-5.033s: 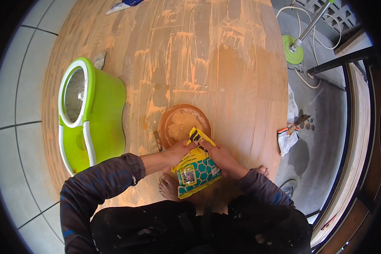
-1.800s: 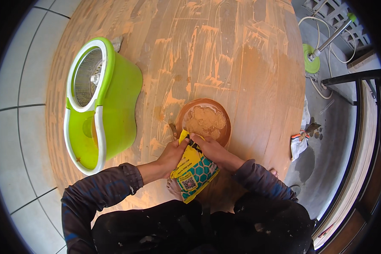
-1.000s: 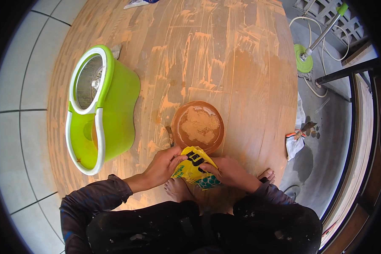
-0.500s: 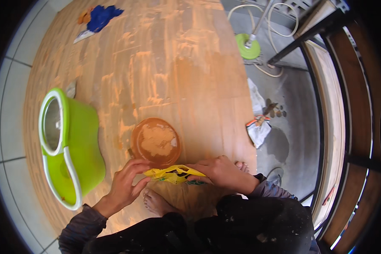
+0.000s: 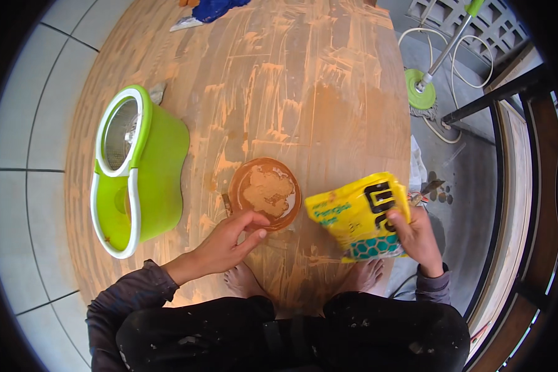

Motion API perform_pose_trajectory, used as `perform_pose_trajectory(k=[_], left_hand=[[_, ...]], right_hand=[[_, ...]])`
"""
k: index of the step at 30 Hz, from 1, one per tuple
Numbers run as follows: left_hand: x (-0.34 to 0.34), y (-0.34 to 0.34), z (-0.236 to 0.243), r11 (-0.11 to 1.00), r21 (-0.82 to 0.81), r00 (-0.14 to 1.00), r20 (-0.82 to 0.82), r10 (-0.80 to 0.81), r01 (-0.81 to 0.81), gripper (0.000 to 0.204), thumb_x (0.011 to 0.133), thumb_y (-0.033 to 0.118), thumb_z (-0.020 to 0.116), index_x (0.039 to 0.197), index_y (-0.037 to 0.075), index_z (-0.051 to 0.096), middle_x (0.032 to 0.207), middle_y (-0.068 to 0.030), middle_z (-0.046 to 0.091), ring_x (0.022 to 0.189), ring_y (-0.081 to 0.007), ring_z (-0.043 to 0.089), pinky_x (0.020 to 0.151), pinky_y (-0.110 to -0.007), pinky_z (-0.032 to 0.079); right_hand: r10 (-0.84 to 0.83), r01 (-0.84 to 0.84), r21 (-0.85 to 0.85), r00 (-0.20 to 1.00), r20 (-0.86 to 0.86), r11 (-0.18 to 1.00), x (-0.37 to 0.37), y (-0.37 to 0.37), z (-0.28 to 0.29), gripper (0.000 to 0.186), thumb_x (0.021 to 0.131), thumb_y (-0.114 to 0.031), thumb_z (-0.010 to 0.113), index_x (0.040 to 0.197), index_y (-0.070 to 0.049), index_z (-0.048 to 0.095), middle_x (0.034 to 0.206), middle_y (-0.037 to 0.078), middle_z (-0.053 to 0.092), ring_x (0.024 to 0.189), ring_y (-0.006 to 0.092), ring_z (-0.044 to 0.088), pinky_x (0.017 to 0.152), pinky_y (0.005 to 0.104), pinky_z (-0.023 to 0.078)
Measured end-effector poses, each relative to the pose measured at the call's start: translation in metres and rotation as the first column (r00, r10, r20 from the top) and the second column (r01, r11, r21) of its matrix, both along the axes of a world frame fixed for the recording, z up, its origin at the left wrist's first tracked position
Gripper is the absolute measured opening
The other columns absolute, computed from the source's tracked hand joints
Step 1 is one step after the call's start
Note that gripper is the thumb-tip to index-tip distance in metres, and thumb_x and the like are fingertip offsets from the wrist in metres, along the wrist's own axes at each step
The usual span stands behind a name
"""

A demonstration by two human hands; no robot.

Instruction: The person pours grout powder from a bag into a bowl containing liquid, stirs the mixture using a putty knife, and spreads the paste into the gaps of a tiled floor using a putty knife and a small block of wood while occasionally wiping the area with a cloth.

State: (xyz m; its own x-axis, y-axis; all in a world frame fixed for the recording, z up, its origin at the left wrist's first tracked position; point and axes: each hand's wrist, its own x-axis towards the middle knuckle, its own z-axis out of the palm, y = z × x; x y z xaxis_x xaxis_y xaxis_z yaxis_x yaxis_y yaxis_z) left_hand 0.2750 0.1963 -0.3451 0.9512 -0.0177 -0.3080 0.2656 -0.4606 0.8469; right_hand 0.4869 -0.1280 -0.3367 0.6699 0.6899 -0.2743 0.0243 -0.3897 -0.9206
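A yellow plastic bag (image 5: 338, 214) with black print and a green honeycomb pattern is gripped by my right hand (image 5: 417, 239), thumb across its front. It is held up to the right of a round orange-brown dish (image 5: 234, 197). Light orange powder or paste (image 5: 268, 189) fills much of the dish, with a pale patch at its right side. My left hand (image 5: 229, 243) is at the dish's near left edge, holding nothing. Its thumb and fingers are apart; I cannot tell whether the fingertips touch the rim.
On the left of the smeared wooden floor (image 5: 328, 124) stands a green mop bucket (image 5: 164, 177). A blue cloth (image 5: 216, 8) lies at the far edge. Right of the floor, on grey concrete, are a mop (image 5: 421, 90), a white hose (image 5: 462, 62) and dark metal bars (image 5: 487, 105).
The yellow bag, held in both hands before, is now in my right hand alone and has moved right and up. My left hand has let go. The whole view has shifted.
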Motion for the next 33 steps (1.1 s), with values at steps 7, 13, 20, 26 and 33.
perform_pose_trajectory(k=[7,13,20,26,33], left_hand=[[-0.015,-0.007,-0.013,0.745,-0.363,0.677,-0.718,0.160,-0.560,0.045,0.105,0.039,0.056,0.130,0.002,0.053,0.114,-0.0088,0.067,0.104,-0.0148,0.065,0.089,-0.031,0.053],[-0.040,0.009,-0.024,0.584,-0.376,0.450,-0.893,-0.021,-0.719,0.052,0.102,0.041,0.058,0.134,0.001,0.051,0.116,-0.0091,0.067,0.104,-0.0129,0.066,0.084,-0.029,0.057],[-0.029,0.028,-0.031,0.500,-0.335,0.445,-0.888,0.115,-0.799,0.055,0.101,0.044,0.059,0.134,0.001,0.051,0.114,-0.0082,0.068,0.098,-0.0151,0.069,0.081,-0.030,0.059],[-0.033,0.037,-0.035,0.390,-0.377,0.417,-0.909,0.021,-0.840,0.058,0.099,0.047,0.061,0.134,0.003,0.052,0.119,-0.0088,0.067,0.100,-0.0146,0.068,0.083,-0.028,0.057],[-0.033,0.044,-0.039,0.329,-0.338,0.402,-0.903,0.151,-0.882,0.056,0.099,0.047,0.063,0.129,0.002,0.054,0.113,-0.0080,0.069,0.095,-0.0144,0.070,0.079,-0.028,0.059]], right_hand=[[0.295,-0.410,0.060,0.541,-0.788,0.910,-0.082,0.111,-0.098,0.051,0.103,-0.049,0.053,0.113,-0.002,0.069,0.094,0.003,0.073,0.080,0.0090,0.067,0.072,0.0267,0.055],[0.074,-0.346,0.019,0.145,-0.987,0.938,-0.101,0.136,-0.112,0.057,0.102,-0.050,0.055,0.128,0.000,0.061,0.108,0.008,0.073,0.084,0.0115,0.072,0.071,0.0262,0.061],[-0.018,-0.294,-0.065,0.157,-0.987,0.953,-0.098,0.165,-0.111,0.058,0.102,-0.050,0.055,0.131,0.000,0.058,0.109,0.008,0.072,0.083,0.0115,0.072,0.073,0.0259,0.061],[0.062,-0.220,0.030,0.141,-0.988,0.975,-0.106,0.182,-0.102,0.059,0.098,-0.051,0.061,0.133,-0.004,0.057,0.108,0.006,0.070,0.083,0.0091,0.070,0.073,0.0239,0.059],[0.110,-0.284,0.052,0.193,-0.975,0.957,-0.106,0.205,-0.101,0.065,0.089,-0.052,0.074,0.129,-0.002,0.058,0.102,0.005,0.071,0.082,0.0104,0.070,0.073,0.0235,0.058]])
